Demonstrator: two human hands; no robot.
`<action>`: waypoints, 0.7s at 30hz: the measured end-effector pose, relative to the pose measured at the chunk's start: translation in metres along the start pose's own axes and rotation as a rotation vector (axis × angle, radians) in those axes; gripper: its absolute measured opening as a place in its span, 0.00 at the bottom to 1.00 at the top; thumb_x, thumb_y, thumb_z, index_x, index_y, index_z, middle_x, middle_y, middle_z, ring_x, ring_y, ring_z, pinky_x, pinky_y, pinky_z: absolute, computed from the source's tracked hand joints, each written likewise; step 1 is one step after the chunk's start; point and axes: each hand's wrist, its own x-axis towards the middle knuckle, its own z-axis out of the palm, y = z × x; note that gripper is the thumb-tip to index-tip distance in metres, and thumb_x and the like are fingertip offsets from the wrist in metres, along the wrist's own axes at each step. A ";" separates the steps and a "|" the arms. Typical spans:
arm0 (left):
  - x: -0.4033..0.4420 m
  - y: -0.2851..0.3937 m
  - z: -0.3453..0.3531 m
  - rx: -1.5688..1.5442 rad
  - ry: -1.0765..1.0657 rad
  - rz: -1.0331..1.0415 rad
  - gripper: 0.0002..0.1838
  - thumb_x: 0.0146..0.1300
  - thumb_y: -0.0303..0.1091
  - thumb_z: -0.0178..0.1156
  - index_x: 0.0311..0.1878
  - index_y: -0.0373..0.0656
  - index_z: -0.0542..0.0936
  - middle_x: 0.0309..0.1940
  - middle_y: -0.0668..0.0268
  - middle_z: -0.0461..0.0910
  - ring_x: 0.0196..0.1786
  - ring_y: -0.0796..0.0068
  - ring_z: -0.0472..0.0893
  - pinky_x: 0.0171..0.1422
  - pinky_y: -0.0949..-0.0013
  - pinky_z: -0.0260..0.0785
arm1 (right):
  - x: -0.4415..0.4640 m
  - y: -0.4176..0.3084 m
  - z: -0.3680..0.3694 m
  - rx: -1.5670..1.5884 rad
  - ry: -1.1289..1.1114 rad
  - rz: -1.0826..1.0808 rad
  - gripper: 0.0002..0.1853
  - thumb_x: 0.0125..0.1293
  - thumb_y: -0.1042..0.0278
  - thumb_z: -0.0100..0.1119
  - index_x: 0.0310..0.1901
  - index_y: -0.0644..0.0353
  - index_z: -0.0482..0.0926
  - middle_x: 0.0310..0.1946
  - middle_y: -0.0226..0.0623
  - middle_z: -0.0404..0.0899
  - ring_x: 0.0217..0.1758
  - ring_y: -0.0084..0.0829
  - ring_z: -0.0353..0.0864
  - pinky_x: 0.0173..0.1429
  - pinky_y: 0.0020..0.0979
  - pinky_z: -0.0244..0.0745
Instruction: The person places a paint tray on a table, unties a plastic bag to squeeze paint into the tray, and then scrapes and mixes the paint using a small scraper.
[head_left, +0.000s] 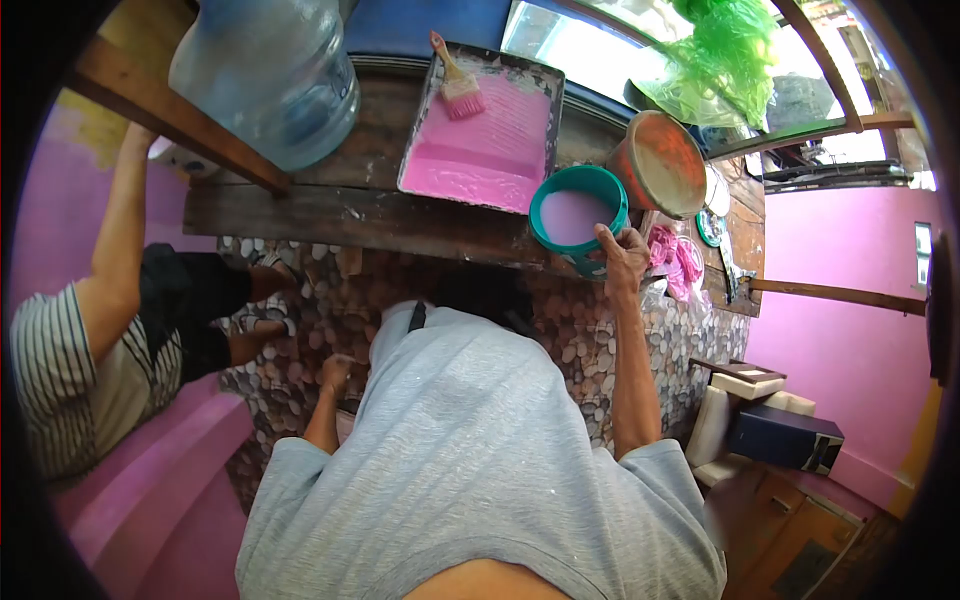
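My right hand (624, 258) grips the rim of a small teal bucket (587, 262) at the front edge of the wooden table. Pale pink liquid paint (574, 217) is inside the bucket. Low beside my left thigh hangs my left hand (338, 372), small and partly shadowed, so its fingers are unclear. Just behind the bucket lies a black paint tray (558, 100) coated in bright pink paint. A paintbrush (459, 86) with pink bristles rests across the tray's upper left. To the bucket's right, a larger orange-brown bucket (622, 165) leans tilted.
A large clear water bottle (265, 85) stands on the wooden table (350, 215), left of the tray. Pink crumpled plastic (680, 262) lies right of my hand. Another person in a striped shirt (50, 350) is at left. Boxes (775, 437) are stacked at right; a green bag (725, 60) hangs above.
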 end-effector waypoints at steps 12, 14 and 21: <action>0.113 0.085 -0.056 -0.540 -0.129 0.035 0.09 0.59 0.34 0.58 0.39 0.40 0.80 0.24 0.70 0.78 0.28 0.80 0.76 0.35 0.74 0.70 | -0.003 -0.011 0.024 -0.066 0.057 -0.015 0.17 0.52 0.65 0.73 0.21 0.59 0.71 0.19 0.29 0.74 0.17 0.21 0.76 0.19 0.20 0.66; 0.110 0.083 -0.059 -0.388 -0.143 0.028 0.09 0.58 0.34 0.59 0.38 0.40 0.80 0.23 0.69 0.78 0.27 0.80 0.77 0.35 0.74 0.70 | -0.006 -0.016 0.027 -0.119 0.058 -0.020 0.17 0.52 0.65 0.73 0.21 0.59 0.71 0.18 0.28 0.73 0.16 0.20 0.75 0.20 0.20 0.66; 0.108 0.040 -0.056 -0.070 -0.136 0.041 0.08 0.55 0.33 0.60 0.33 0.38 0.81 0.24 0.68 0.80 0.25 0.79 0.77 0.29 0.73 0.70 | -0.003 -0.032 0.041 -0.228 0.066 -0.042 0.18 0.53 0.65 0.72 0.20 0.59 0.69 0.16 0.28 0.72 0.16 0.20 0.74 0.21 0.22 0.70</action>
